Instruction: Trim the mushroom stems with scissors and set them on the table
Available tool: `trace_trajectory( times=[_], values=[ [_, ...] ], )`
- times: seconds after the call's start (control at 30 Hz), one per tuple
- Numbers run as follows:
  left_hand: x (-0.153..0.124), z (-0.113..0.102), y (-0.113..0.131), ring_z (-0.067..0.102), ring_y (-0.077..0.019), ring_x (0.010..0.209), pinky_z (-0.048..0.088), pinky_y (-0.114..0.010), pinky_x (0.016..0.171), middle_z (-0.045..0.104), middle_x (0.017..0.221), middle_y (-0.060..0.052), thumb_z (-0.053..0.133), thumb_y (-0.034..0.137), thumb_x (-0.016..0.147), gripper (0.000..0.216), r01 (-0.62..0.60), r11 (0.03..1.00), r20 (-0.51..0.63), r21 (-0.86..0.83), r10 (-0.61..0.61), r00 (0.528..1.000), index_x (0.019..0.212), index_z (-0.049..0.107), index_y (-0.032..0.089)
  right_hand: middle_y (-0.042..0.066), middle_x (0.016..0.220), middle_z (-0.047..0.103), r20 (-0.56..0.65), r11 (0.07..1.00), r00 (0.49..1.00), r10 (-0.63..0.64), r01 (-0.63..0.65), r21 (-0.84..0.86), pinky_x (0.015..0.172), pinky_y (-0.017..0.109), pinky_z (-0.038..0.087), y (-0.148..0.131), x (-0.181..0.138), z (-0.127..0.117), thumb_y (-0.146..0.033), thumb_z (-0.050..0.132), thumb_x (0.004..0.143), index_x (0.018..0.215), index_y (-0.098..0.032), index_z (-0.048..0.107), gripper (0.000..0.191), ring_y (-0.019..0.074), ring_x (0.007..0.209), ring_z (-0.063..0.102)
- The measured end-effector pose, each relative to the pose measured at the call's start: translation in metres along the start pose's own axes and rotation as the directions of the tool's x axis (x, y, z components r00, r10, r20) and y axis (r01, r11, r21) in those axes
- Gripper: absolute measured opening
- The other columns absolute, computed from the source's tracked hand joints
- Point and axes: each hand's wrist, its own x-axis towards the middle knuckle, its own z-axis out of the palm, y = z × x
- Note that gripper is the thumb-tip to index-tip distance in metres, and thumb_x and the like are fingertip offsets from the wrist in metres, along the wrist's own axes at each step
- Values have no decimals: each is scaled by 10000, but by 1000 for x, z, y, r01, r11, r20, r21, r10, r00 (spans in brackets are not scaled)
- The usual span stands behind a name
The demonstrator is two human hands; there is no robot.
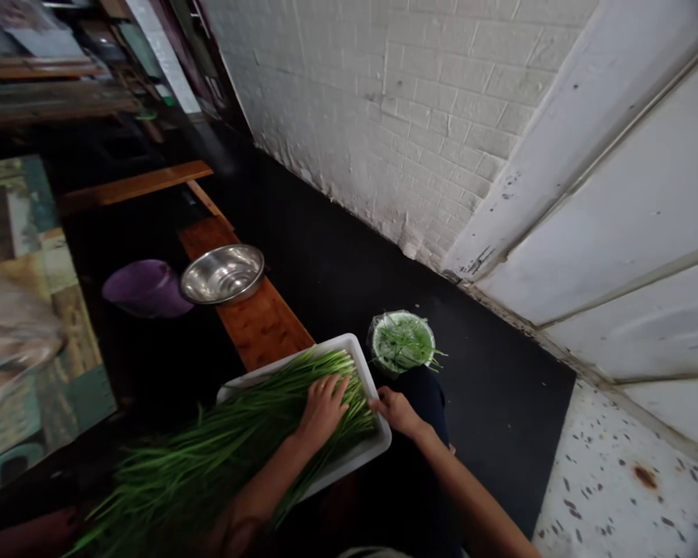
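A large heap of green chives (226, 434) lies in a white plastic tray (357, 353), pale stem ends toward the right and long leaves spilling over the left side. My left hand (324, 408) rests on the chives near their pale ends, its fingers laid out and apart. At the tray's right rim is my right hand (401, 412), closed, with thumb and fingers bent onto the edge. Just beyond my knee, a bucket (404, 341) lined with clear plastic has loose green scraps inside and over its rim.
A steel basin (224, 275) sits on a wooden bench (267, 325), with a purple bucket (148, 288) beside it. On the left is a patchwork wooden table (63, 310) with a plastic bag (12, 333). A white brick wall (384, 101) and a pale door (634, 232) border the dark floor.
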Motion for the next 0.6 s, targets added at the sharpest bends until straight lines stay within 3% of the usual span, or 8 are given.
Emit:
trace_trajectory(
  times=[0.07,0.2,0.3,0.4,0.47,0.53,0.6],
  values=[
    [-9,5,-14,434,-324,1378,350,-495,1123,499,1491,-137,632,311,889,570,-32,999,-77,19,34,996,1443,512,247,38,949,755,-76,999,997,16,-13,38,719,214,496,23,12,-20,-396,497,986,1155,-198,632,292,156,815,713],
    [-21,17,-53,269,-425,1470,232,-628,1144,336,1590,-208,661,633,786,839,108,987,-95,115,-97,991,1481,475,202,128,1174,699,-219,990,966,138,-136,26,909,291,494,85,55,-65,-259,526,941,1251,-149,580,333,218,1069,674],
    [-22,34,-74,315,-429,1451,224,-633,1142,351,1574,-234,657,699,734,904,154,975,-54,158,-147,988,1462,504,186,237,1303,597,-242,968,940,241,-250,-6,925,334,493,118,96,-79,-201,663,814,1390,-80,469,620,281,1135,646],
    [-24,52,-84,364,-417,1427,230,-618,1144,418,1539,-222,654,695,725,871,160,969,-62,189,-151,987,1434,543,202,234,1293,583,-183,951,938,294,-306,-37,867,335,514,132,137,-69,-137,787,640,1496,-111,355,959,288,1038,687],
    [-27,63,-89,395,-416,1405,248,-616,1135,453,1516,-218,651,685,719,835,150,967,-86,208,-135,987,1400,581,207,209,1236,612,-142,951,945,296,-305,-49,839,337,523,134,162,-55,-100,817,574,1503,-140,365,1035,288,972,705],
    [-33,72,-95,429,-415,1379,273,-618,1120,478,1495,-220,651,659,713,800,135,966,-120,219,-111,986,1374,606,210,196,1156,644,-124,955,950,286,-293,-42,821,343,525,135,188,-39,-119,804,619,1465,-124,430,925,288,929,711],
    [-41,81,-104,449,-418,1360,298,-625,1099,497,1482,-210,656,635,704,823,117,971,-143,210,-88,986,1418,561,237,175,1061,669,-123,960,954,274,-278,-13,806,338,521,136,215,-25,-162,735,737,1378,-91,521,679,273,901,709]
  ],
)
